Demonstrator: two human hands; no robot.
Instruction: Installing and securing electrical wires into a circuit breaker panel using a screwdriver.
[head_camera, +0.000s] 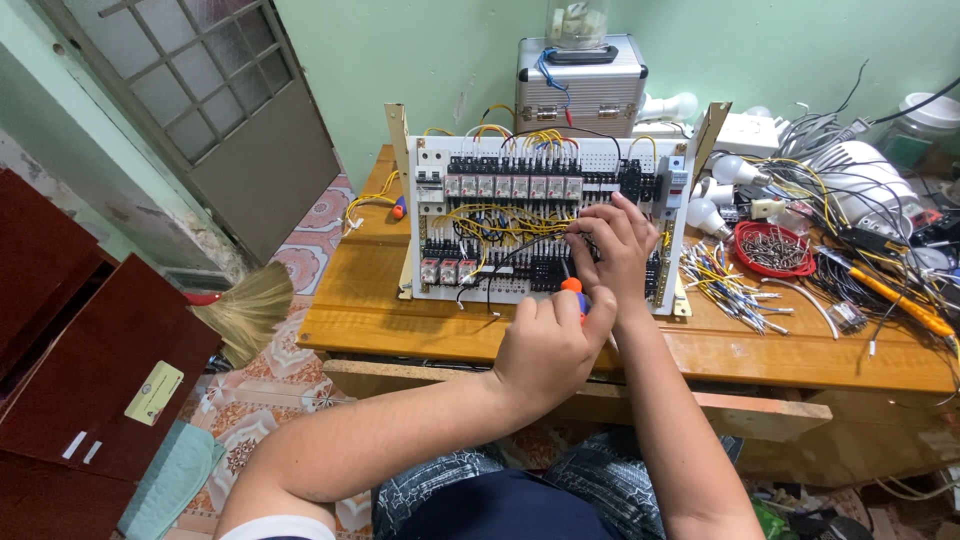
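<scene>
Green walls and a patterned tile floor frame a wooden bench (400, 315), seen from above the seated person's lap. Nearest the camera, the left hand (545, 350) comes in from the lower left with its fingers (560, 310) clenched around one screwdriver (573, 290), of which only the orange-and-blue handle top shows; its long axis runs away from the person, near to far, toward the panel, and the tip is hidden behind the hand. Just beyond and slightly right, the right hand (610, 245) rests its fingertips (585, 232) against the wiring of the one white control panel (545, 215), pinching or steadying something small there; whether they actually grip a wire I cannot tell. So the right hand is the nearer of the two to the panel, touching it, while the left sits just in front of and below it. That panel stands upright on the bench, its face toward the person, carrying two rows of relays and terminal blocks laced with yellow wires (500, 220). To the right of the panel lie a loose bundle of cut wire ends (720, 280), one red dish of screws (772, 248) and a second, orange-handled tool (900, 298), well apart from both hands. Farther right and back are at least three white light bulbs (705, 215) and a tangle of cables. Behind the panel, against the wall, stands one aluminium case (580, 85). Far left on the floor leans one broom (245, 305) beside a dark red cabinet (90, 350).
</scene>
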